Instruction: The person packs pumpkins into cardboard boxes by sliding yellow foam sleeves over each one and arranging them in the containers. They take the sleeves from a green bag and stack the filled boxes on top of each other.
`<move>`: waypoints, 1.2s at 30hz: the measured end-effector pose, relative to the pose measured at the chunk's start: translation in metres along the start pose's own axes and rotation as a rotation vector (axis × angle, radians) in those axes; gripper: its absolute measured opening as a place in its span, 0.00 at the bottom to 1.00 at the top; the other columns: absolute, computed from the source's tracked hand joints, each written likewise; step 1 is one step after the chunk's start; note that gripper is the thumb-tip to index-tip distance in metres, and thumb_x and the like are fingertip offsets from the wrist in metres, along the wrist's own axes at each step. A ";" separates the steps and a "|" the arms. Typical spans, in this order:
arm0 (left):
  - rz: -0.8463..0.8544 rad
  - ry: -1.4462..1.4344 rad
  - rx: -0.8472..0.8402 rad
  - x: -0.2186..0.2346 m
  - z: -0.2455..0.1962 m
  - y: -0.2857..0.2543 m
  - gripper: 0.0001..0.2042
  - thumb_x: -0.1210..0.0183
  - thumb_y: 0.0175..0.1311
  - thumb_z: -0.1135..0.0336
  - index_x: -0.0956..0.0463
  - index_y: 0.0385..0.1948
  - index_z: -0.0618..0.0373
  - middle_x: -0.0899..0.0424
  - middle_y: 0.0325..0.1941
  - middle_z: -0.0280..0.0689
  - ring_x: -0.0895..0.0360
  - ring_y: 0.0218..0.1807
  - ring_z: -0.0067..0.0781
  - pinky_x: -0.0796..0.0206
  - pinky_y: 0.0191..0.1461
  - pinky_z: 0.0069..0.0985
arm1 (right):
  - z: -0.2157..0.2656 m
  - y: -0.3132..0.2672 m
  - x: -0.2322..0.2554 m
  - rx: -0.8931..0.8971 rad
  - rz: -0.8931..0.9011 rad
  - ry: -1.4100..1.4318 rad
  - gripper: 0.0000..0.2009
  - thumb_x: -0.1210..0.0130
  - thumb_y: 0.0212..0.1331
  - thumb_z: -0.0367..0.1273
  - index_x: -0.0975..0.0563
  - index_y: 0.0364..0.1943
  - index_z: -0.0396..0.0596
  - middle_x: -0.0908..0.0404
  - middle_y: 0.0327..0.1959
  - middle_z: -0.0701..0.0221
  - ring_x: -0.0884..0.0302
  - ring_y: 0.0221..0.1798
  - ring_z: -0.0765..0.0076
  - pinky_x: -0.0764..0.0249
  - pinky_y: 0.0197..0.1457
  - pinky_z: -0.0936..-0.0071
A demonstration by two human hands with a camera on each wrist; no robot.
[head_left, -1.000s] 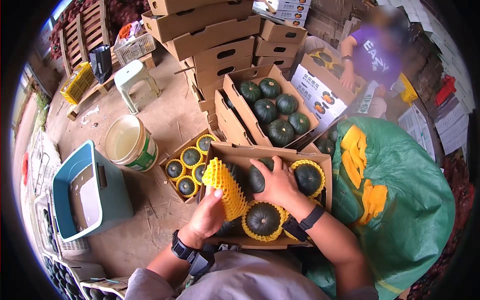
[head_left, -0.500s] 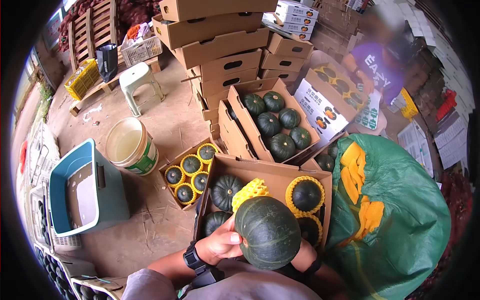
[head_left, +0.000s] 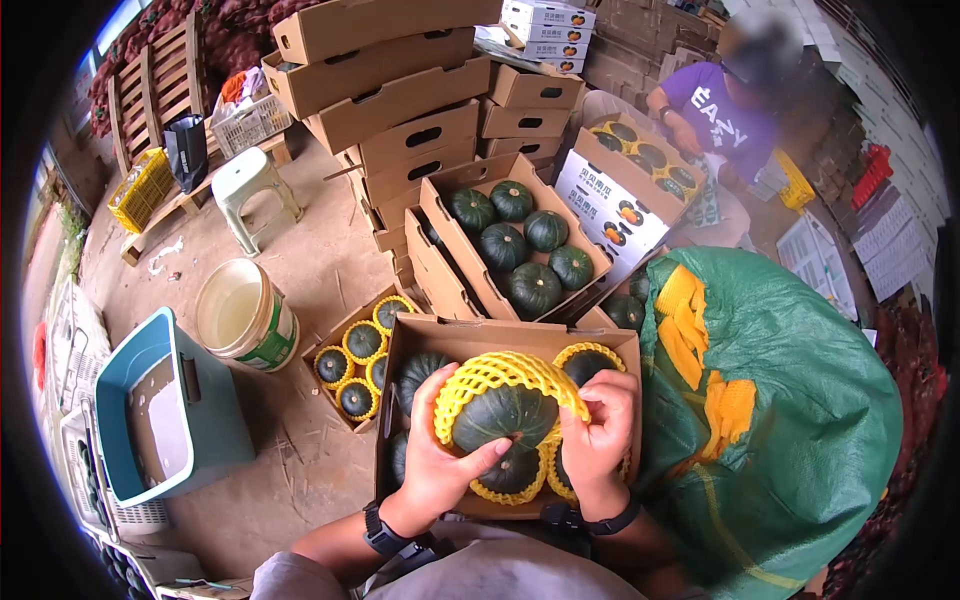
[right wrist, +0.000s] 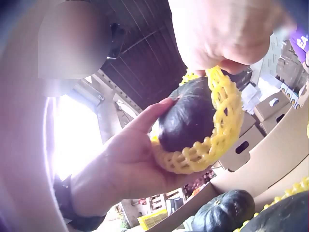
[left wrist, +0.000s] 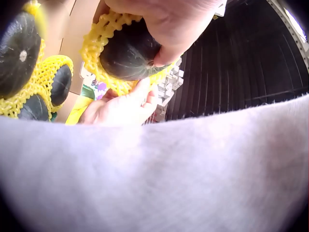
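I'm mid-wrap: my left hand [head_left: 440, 462] cups the squash [head_left: 503, 415], my right hand [head_left: 598, 430] pinches the yellow net [head_left: 490, 372]; next, I reckon, tug it fully round.

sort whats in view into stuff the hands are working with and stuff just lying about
In use: left hand, right hand, dark green squash, yellow foam net, open carton.

Lying about: white bucket, teal bin, white stool, green sack.

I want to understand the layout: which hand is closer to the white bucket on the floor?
The left hand. It grips the netted squash on the side facing the white bucket; the right hand holds the squash's far side, beside the green sack.
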State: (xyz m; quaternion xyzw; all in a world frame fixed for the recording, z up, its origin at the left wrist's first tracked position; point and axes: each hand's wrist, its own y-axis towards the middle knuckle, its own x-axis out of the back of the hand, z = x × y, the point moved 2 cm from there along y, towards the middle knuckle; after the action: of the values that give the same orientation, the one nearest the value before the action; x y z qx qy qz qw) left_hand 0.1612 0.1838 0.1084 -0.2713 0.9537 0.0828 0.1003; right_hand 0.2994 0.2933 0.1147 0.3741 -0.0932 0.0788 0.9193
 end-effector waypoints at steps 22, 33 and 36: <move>-0.206 -0.514 0.232 0.014 0.036 0.013 0.32 0.40 0.61 0.71 0.48 0.66 0.55 0.34 0.63 0.40 0.35 0.64 0.33 0.41 0.68 0.34 | 0.009 -0.037 -0.023 -1.007 0.517 0.777 0.39 0.46 0.63 0.26 0.59 0.72 0.53 0.42 0.66 0.64 0.35 0.64 0.67 0.28 0.58 0.71; -0.162 -0.452 0.234 0.019 0.036 0.017 0.32 0.37 0.58 0.72 0.45 0.64 0.56 0.32 0.60 0.39 0.33 0.62 0.32 0.39 0.66 0.33 | -0.001 -0.040 -0.015 -0.707 0.378 0.572 0.38 0.42 0.60 0.27 0.52 0.71 0.49 0.35 0.56 0.63 0.35 0.61 0.67 0.33 0.61 0.70; -0.052 -0.275 0.244 0.011 0.031 0.010 0.33 0.37 0.60 0.65 0.46 0.64 0.57 0.32 0.60 0.39 0.35 0.63 0.32 0.43 0.69 0.33 | -0.005 -0.029 -0.029 -0.818 0.325 0.732 0.31 0.48 0.65 0.32 0.48 0.70 0.46 0.43 0.68 0.62 0.46 0.68 0.68 0.49 0.71 0.68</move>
State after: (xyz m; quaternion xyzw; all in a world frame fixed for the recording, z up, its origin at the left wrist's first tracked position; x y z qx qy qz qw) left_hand 0.1508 0.1935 0.0767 -0.2677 0.9267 0.0002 0.2639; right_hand 0.2777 0.2737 0.0848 -0.0829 0.1523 0.3009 0.9378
